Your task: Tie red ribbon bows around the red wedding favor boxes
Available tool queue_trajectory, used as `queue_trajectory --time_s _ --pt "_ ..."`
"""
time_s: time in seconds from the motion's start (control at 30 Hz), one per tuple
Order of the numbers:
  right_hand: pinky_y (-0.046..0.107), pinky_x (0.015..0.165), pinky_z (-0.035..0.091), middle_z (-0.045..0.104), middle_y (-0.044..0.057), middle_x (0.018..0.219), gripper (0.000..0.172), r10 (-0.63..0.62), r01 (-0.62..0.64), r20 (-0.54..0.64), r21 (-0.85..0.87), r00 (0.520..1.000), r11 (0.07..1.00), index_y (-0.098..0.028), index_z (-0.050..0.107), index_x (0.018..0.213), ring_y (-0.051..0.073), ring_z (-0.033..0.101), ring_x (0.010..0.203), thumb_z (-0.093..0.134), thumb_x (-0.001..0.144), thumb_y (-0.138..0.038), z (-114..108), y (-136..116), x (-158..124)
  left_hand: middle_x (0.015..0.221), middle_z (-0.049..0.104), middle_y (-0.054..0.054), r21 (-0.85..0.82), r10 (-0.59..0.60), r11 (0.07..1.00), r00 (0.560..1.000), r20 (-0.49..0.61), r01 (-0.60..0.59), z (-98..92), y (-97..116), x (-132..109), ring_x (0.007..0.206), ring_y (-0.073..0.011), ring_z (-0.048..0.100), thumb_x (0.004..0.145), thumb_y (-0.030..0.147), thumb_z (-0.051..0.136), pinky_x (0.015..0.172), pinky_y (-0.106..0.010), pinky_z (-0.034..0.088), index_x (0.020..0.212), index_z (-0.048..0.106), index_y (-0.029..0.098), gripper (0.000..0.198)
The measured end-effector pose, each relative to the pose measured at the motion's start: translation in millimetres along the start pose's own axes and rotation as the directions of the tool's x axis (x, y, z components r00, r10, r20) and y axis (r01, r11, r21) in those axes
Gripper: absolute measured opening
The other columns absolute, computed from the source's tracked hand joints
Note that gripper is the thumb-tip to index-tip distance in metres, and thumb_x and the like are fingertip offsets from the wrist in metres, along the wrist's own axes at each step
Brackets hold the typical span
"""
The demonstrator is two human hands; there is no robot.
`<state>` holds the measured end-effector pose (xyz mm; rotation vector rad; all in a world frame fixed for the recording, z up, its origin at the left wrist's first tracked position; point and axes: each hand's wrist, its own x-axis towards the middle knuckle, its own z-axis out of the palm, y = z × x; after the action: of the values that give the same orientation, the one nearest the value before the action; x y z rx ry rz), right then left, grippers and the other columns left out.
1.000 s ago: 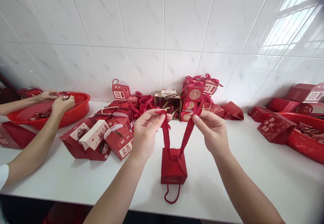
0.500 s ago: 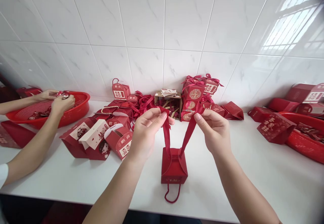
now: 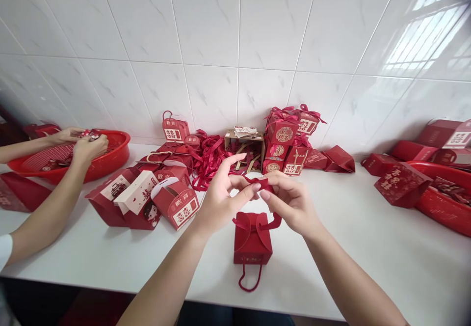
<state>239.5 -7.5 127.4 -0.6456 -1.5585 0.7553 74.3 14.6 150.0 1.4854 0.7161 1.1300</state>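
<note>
A small dark red gift box (image 3: pixel 253 245) stands on the white table in front of me, its cord handle (image 3: pixel 250 286) lying toward me. Red ribbon (image 3: pixel 273 223) runs through the top of the box and up to my hands. Above the box, my left hand (image 3: pixel 230 191) pinches the ribbon between thumb and fingers, its index finger raised. Close beside it, my right hand (image 3: pixel 289 201) pinches the ribbon too, the fingertips of both hands almost touching. The fingers partly hide how the ribbon strands cross.
Ribbon-tied boxes (image 3: pixel 283 134) are stacked by the wall, beside an open carton (image 3: pixel 263 151) and a ribbon heap (image 3: pixel 211 156). Printed boxes (image 3: pixel 125 198) stand at left. Another person's hands (image 3: pixel 86 144) work over a red basket (image 3: pixel 123 151). A second basket (image 3: pixel 441 213) sits right.
My hands have come together and lower, bringing the two spread ribbon ends to one spot above the box. The ribbon, taut before, is now slack and bent.
</note>
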Motion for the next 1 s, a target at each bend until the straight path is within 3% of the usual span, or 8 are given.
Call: queue_trajectory --time_s 0.1,0.2,0.33,0.5,0.6,0.73,0.87,1.0 --pt "0.022 0.047 0.051 0.060 0.001 0.083 0.015 -0.054 0.053 -0.009 -0.052 0.999 0.997 -0.025 0.071 0.097 0.009 0.058 0.057 0.057 0.092 -0.022 -5.3 9.5 -1.6 0.071 0.067 0.002 0.004 -0.034 0.999 0.997 0.072 0.033 -5.1 -4.1 -0.1 0.074 -0.0172 0.066 0.079 0.022 0.069 0.074 -0.029 0.050 0.130 0.046 0.024 0.055" --pt "0.028 0.059 0.056 0.064 0.004 0.089 0.023 -0.228 0.253 0.129 -0.231 0.965 0.940 -0.026 0.071 0.100 0.014 0.065 0.068 0.051 0.094 -0.018 -15.3 16.2 -1.6 0.066 0.062 0.004 -0.096 -0.085 0.991 0.994 0.065 0.091 -10.9 -7.9 1.5 0.070 -0.0148 0.063 0.078 0.019 0.065 0.072 -0.028 0.049 0.114 0.052 0.021 0.037" --pt "0.032 0.067 0.054 0.069 0.006 0.094 0.035 -0.412 0.497 0.281 -0.544 0.867 0.676 -0.027 0.071 0.104 0.017 0.067 0.079 0.043 0.094 -0.009 -25.1 20.8 -1.9 0.065 0.058 0.003 -0.220 -0.170 0.960 0.985 0.041 0.174 -15.8 -10.0 3.7 0.065 -0.0130 0.059 0.075 0.019 0.069 0.067 -0.025 0.047 0.100 0.059 0.019 0.027" --pt "0.036 0.073 0.053 0.071 0.007 0.099 0.036 -0.481 0.516 0.277 -0.704 0.832 0.487 -0.029 0.070 0.108 0.020 0.066 0.087 0.047 0.092 -0.007 -25.4 27.3 -5.0 0.068 0.066 0.000 -0.237 -0.155 0.954 0.978 0.137 0.185 -16.6 -11.8 3.0 0.072 -0.0185 0.066 0.081 0.027 0.067 0.077 -0.033 0.051 0.104 0.063 0.021 0.024" --pt "0.038 0.075 0.054 0.070 0.007 0.103 0.037 -0.484 0.489 0.225 -0.692 0.845 0.531 -0.030 0.069 0.111 0.022 0.065 0.092 0.050 0.090 -0.007 -23.7 31.7 -7.9 0.075 0.071 -0.004 -0.164 -0.105 0.978 0.985 0.139 0.127 -14.2 -13.4 -0.4 0.079 -0.0219 0.069 0.083 0.031 0.066 0.082 -0.036 0.052 0.106 0.066 0.021 0.025" --pt "0.040 0.077 0.053 0.065 0.009 0.117 0.035 -0.466 0.353 -0.022 -0.622 0.885 0.699 -0.031 0.070 0.112 0.024 0.064 0.101 0.057 0.088 -0.010 -21.8 34.0 -17.3 0.084 0.074 -0.005 0.155 0.120 0.982 0.991 -0.066 -0.109 -11.5 -19.4 -7.4 0.086 -0.0217 0.068 0.080 0.029 0.070 0.083 -0.031 0.051 0.115 0.068 0.023 0.035" --pt "0.041 0.088 0.050 0.064 0.008 0.113 0.021 -0.244 0.076 -0.359 -0.424 0.901 0.903 -0.027 0.071 0.099 0.024 0.061 0.107 0.057 0.090 -0.015 -29.0 36.4 -41.0 0.079 0.071 -0.002 0.376 0.342 0.895 0.909 -0.239 -0.239 -20.4 -33.9 -16.0 0.080 -0.0205 0.065 0.071 0.021 0.077 0.079 -0.028 0.049 0.106 0.074 0.026 0.036" --pt "0.041 0.089 0.048 0.064 0.007 0.103 0.010 -0.010 -0.202 -0.585 -0.296 0.811 0.934 -0.022 0.070 0.082 0.025 0.060 0.104 0.062 0.086 -0.027 -53.1 47.0 -83.2 0.066 0.055 0.002 0.473 0.413 0.861 0.797 -0.440 -0.186 -47.1 -56.2 -33.6 0.065 -0.0153 0.052 0.064 0.018 0.082 0.075 -0.026 0.045 0.092 0.076 0.026 0.030"
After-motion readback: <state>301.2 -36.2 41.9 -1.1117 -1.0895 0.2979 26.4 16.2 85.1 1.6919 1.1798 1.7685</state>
